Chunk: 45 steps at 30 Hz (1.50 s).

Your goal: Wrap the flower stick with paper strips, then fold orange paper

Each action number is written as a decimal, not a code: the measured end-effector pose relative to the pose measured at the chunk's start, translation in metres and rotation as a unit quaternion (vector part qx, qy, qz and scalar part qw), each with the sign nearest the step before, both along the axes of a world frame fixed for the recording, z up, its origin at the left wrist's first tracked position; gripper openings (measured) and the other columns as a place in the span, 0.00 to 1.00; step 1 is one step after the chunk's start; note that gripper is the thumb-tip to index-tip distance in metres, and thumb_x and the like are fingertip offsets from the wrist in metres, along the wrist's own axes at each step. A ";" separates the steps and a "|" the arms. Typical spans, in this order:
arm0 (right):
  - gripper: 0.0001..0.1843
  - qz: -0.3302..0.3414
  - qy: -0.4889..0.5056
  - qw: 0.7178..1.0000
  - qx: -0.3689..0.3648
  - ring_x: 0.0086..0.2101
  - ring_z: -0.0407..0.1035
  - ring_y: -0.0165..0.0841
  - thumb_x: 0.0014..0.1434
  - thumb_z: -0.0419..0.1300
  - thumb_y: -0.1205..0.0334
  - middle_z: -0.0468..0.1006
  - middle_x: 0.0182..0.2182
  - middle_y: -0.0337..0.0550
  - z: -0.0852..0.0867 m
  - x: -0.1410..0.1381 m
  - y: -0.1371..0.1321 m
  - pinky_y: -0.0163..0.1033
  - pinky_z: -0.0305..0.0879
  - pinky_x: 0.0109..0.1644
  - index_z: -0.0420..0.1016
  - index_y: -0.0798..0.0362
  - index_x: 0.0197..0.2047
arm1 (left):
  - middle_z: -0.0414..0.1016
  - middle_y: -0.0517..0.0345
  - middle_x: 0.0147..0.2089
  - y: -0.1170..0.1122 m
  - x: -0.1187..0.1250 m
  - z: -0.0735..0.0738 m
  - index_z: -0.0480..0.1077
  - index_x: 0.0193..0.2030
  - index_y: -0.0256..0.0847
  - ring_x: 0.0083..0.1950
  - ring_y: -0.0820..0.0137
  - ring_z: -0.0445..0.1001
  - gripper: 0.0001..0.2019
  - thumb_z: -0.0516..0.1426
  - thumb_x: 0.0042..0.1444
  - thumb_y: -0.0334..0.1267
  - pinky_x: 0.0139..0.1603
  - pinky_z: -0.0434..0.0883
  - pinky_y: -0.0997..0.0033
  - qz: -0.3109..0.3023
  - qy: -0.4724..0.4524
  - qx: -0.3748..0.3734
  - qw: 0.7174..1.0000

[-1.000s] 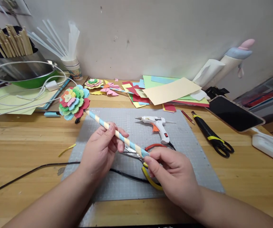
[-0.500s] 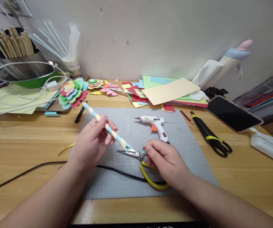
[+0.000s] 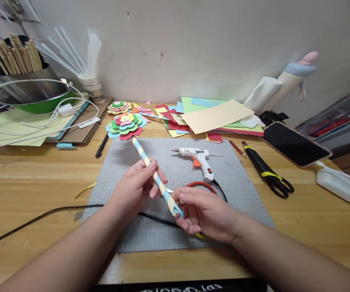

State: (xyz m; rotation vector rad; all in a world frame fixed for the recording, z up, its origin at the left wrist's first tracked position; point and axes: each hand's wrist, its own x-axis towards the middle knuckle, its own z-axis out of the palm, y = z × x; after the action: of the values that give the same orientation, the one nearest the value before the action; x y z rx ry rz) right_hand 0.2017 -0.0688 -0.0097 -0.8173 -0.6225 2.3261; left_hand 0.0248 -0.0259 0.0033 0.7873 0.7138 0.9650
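Note:
A layered paper flower (image 3: 126,123) sits on a rolled blue-and-cream striped paper stem (image 3: 160,184), slanting down toward me over the cutting mat (image 3: 150,152). My left hand (image 3: 140,182) is closed round the middle of that stem, thumb on top. At the lower end, where the paper edge is cut at an angle, the fingers of my right hand (image 3: 204,213) close on the tip. Behind my right hand shows a pair of scissors, with a red handle (image 3: 204,184), a bit of yellow handle and a sliver of blade; the hand hides most of it.
A white glue gun (image 3: 197,156) lies on the mat, its black cord crossing the table. To the right are black-handled scissors (image 3: 268,172) and a phone (image 3: 297,144). Coloured paper (image 3: 217,115) and other paper flowers (image 3: 118,107) lie along the wall.
The flower and stem have swung right and become steeper. My right hand has come onto the stem's lower end. The scissors have turned, with the red handle now showing and most of the blades covered.

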 end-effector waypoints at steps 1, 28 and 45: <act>0.12 0.014 0.008 1.000 0.008 0.20 0.66 0.24 0.58 0.59 0.57 0.71 0.25 0.40 0.000 -0.001 -0.002 0.26 0.48 0.17 0.72 0.60 0.34 | 0.74 0.60 0.26 0.000 0.000 0.000 0.67 0.34 0.37 0.15 0.82 0.61 0.07 0.56 0.59 0.38 0.19 0.61 0.81 0.000 -0.002 -0.003 1.000; 0.12 -0.039 -0.197 0.964 0.177 0.19 0.50 0.21 0.53 0.65 0.58 0.61 0.19 0.29 0.007 -0.004 -0.016 0.31 0.44 0.21 0.65 0.53 0.29 | 0.72 0.61 0.28 0.000 0.003 0.002 0.65 0.41 0.36 0.18 0.81 0.61 0.10 0.58 0.55 0.38 0.20 0.60 0.80 0.069 0.074 -0.011 0.995; 0.14 -0.054 -0.126 0.985 0.104 0.16 0.51 0.20 0.53 0.63 0.56 0.64 0.18 0.29 0.003 -0.008 -0.015 0.31 0.42 0.20 0.63 0.53 0.29 | 0.70 0.64 0.28 0.001 0.002 0.003 0.63 0.41 0.39 0.18 0.80 0.62 0.11 0.59 0.54 0.39 0.21 0.60 0.77 0.100 0.106 0.058 0.988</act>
State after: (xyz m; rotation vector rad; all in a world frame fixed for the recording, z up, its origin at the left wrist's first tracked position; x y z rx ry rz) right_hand 0.1938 -0.0838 -0.0066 -1.0272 -0.8888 2.0363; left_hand 0.0265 -0.0251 0.0060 0.9428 0.9403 1.1231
